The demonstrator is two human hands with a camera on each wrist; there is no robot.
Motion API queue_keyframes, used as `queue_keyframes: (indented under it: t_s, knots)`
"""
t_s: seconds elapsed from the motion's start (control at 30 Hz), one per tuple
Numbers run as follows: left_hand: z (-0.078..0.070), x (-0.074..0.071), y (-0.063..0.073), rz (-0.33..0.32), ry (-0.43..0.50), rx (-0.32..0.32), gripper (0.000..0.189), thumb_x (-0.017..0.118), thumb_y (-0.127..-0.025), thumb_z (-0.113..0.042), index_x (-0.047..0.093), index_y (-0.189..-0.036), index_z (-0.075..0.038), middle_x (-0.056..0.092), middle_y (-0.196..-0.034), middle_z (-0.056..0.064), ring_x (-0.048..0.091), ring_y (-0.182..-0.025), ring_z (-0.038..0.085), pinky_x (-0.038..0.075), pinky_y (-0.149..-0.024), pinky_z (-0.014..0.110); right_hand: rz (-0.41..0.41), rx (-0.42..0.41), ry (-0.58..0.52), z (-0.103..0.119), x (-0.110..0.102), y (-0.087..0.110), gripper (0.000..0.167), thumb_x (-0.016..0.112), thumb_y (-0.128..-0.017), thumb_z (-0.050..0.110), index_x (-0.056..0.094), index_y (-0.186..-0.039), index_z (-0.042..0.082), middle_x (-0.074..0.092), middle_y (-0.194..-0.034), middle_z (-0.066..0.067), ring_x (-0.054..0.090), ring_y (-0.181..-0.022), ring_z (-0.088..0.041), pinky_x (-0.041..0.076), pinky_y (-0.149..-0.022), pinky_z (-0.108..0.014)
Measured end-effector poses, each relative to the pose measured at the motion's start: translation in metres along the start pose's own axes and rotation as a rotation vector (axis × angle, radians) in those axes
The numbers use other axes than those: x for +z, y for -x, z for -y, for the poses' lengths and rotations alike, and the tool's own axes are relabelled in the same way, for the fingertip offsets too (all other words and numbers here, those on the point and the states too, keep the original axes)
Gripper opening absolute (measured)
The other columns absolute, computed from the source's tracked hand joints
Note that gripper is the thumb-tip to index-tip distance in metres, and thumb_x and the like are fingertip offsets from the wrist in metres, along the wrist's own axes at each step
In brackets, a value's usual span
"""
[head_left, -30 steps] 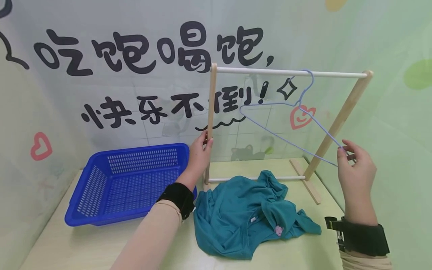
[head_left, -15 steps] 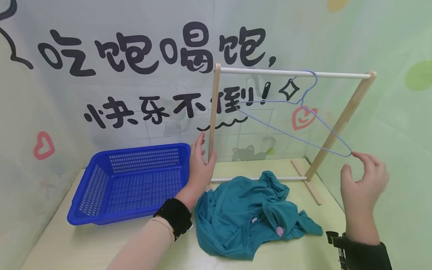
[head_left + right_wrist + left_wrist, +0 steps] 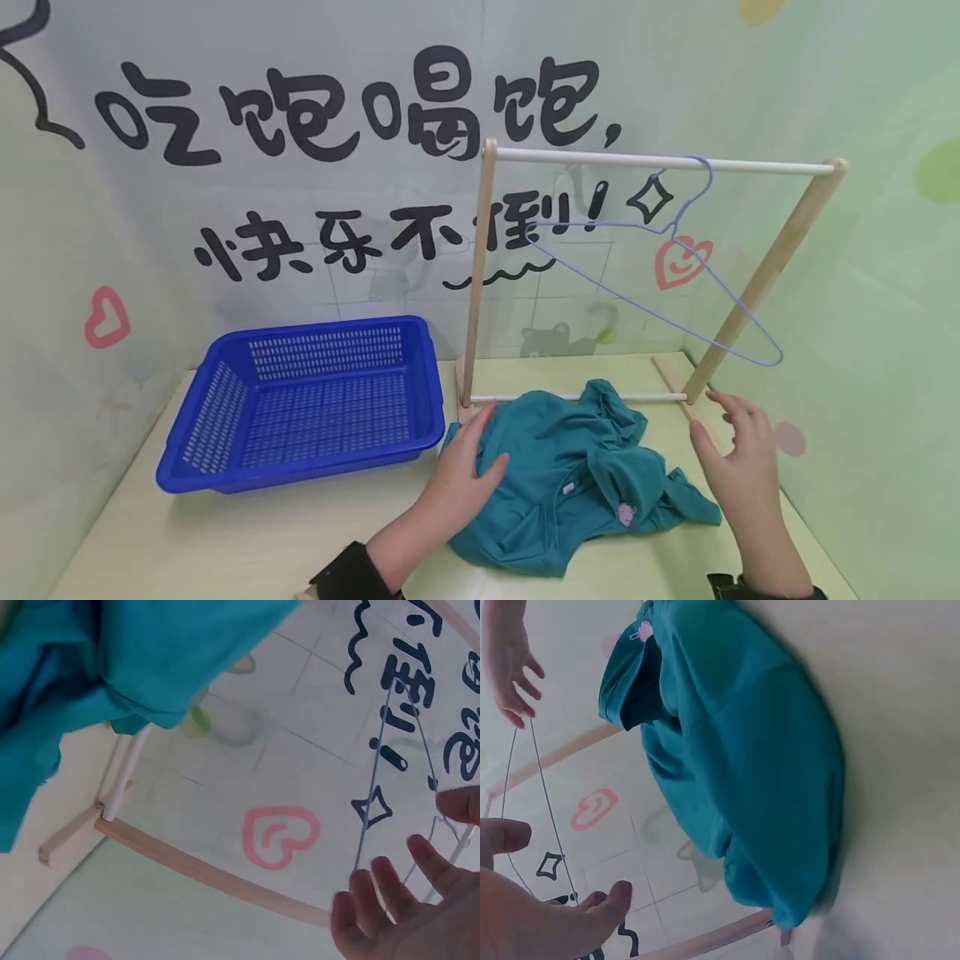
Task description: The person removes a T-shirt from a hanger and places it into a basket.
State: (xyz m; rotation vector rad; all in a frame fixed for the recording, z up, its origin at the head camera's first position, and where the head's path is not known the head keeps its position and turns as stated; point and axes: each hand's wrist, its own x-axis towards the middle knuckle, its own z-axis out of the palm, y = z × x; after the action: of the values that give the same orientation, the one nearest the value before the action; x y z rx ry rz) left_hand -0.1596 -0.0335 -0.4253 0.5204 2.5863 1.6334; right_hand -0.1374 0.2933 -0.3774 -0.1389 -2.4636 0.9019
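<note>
A teal garment [image 3: 555, 450] with a small pink flower-like patch lies crumpled on the table in the head view. My left hand [image 3: 459, 483] is over its left edge, thumb and fingers spread apart, holding nothing. To the right of the garment, my right hand [image 3: 742, 462] is held up with relaxed fingers and nothing in them. A blue wire hanger [image 3: 675, 227] hangs by its hook from the white top rod of the wooden drying rack [image 3: 480, 275], its right corner tilted down. In the left wrist view, the garment [image 3: 742, 750] bulges beside the left hand [image 3: 562, 919].
A blue plastic basket [image 3: 300, 478] with slotted walls stands on the left of the table [image 3: 247, 542]. The rack's lower rod [image 3: 645, 398] runs behind the garment. Printed curtains [image 3: 247, 200] enclose the table at the back and sides.
My right hand has let go of the hanger's corner and dropped lower. My left hand has released the rack's left post and come down to the garment. The hanger's right end has swung slightly.
</note>
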Motion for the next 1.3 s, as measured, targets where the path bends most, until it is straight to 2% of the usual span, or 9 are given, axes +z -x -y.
queue_keyframes:
  t_s: [0.1,0.2,0.33,0.47,0.6,0.97,1.1,1.2,1.3]
  knots:
    - [0.012,0.001,0.017,0.061,-0.048,-0.063,0.069,0.054,-0.095,-0.031,0.017,-0.152,-0.019,0.027,-0.153,0.014,0.027,-0.14,0.035,0.029,-0.109,0.057,0.253,0.037,0.038,-0.014,0.015,0.009,0.058,0.056,-0.095,0.03,0.036,-0.141,0.001,0.032,-0.14,-0.031,0.034,-0.122,-0.051,0.033,-0.09,-0.066]
    - [0.019,0.001,0.029,0.125,-0.02,-0.139,0.075,0.055,-0.094,-0.032,0.014,-0.152,-0.009,0.02,-0.153,0.024,0.023,-0.139,0.044,0.026,-0.107,0.064,0.449,0.089,0.055,-0.028,0.031,0.016,0.07,0.05,-0.097,0.039,0.024,-0.145,-0.005,0.024,-0.144,-0.036,0.022,-0.129,-0.057,0.024,-0.098,-0.072]
    - [0.025,0.002,0.036,0.168,0.036,-0.269,0.08,0.058,-0.093,-0.031,0.012,-0.15,-0.001,0.013,-0.152,0.032,0.016,-0.137,0.051,0.023,-0.104,0.069,0.604,0.182,0.013,-0.043,0.05,0.02,0.075,0.042,-0.1,0.042,0.013,-0.146,-0.009,0.018,-0.146,-0.039,0.016,-0.134,-0.056,0.02,-0.105,-0.069]
    - [0.031,0.011,0.035,0.14,0.077,-0.383,0.08,0.059,-0.091,-0.027,0.013,-0.15,0.001,0.011,-0.151,0.034,0.013,-0.138,0.052,0.02,-0.106,0.068,0.705,0.293,-0.032,-0.051,0.064,0.02,0.078,0.034,-0.1,0.048,0.005,-0.148,-0.007,0.011,-0.149,-0.037,0.011,-0.136,-0.054,0.017,-0.109,-0.066]
    - [0.037,0.02,0.032,0.103,0.102,-0.432,0.08,0.059,-0.088,-0.024,0.015,-0.149,0.003,0.015,-0.149,0.035,0.015,-0.137,0.051,0.019,-0.108,0.066,0.749,0.341,-0.062,-0.052,0.075,0.019,0.083,0.033,-0.099,0.053,0.003,-0.148,-0.006,0.008,-0.151,-0.036,0.009,-0.137,-0.053,0.017,-0.109,-0.065]
    - [0.036,0.034,0.02,0.039,0.187,-0.434,0.083,0.059,-0.085,-0.016,0.009,-0.149,0.004,0.018,-0.148,0.035,0.027,-0.134,0.049,0.025,-0.108,0.061,0.773,0.34,-0.136,-0.04,0.1,0.018,0.082,0.033,-0.098,0.056,0.004,-0.15,-0.001,0.008,-0.152,-0.033,0.008,-0.138,-0.052,0.016,-0.109,-0.067]
    - [0.036,0.042,0.014,0.041,0.255,-0.447,0.086,0.06,-0.086,-0.018,0.006,-0.149,0.004,0.016,-0.149,0.035,0.029,-0.133,0.048,0.027,-0.108,0.059,0.784,0.355,-0.186,-0.028,0.111,0.022,0.084,0.033,-0.097,0.059,0.006,-0.15,0.0,0.012,-0.152,-0.033,0.019,-0.136,-0.051,0.022,-0.107,-0.066]
    - [0.035,0.049,0.008,0.04,0.337,-0.514,0.092,0.063,-0.086,-0.024,0.001,-0.151,-0.001,0.011,-0.152,0.032,0.019,-0.138,0.046,0.026,-0.109,0.06,0.778,0.378,-0.197,-0.016,0.121,0.027,0.085,0.034,-0.094,0.062,0.011,-0.151,0.003,0.028,-0.146,-0.032,0.043,-0.121,-0.047,0.033,-0.102,-0.062]
    - [0.034,0.053,0.002,0.046,0.415,-0.583,0.098,0.065,-0.086,-0.032,-0.003,-0.152,-0.008,0.008,-0.153,0.03,0.019,-0.138,0.046,0.033,-0.104,0.06,0.772,0.401,-0.213,-0.005,0.128,0.032,0.085,0.034,-0.093,0.065,0.017,-0.151,0.007,0.033,-0.144,-0.03,0.043,-0.122,-0.047,0.034,-0.101,-0.062]
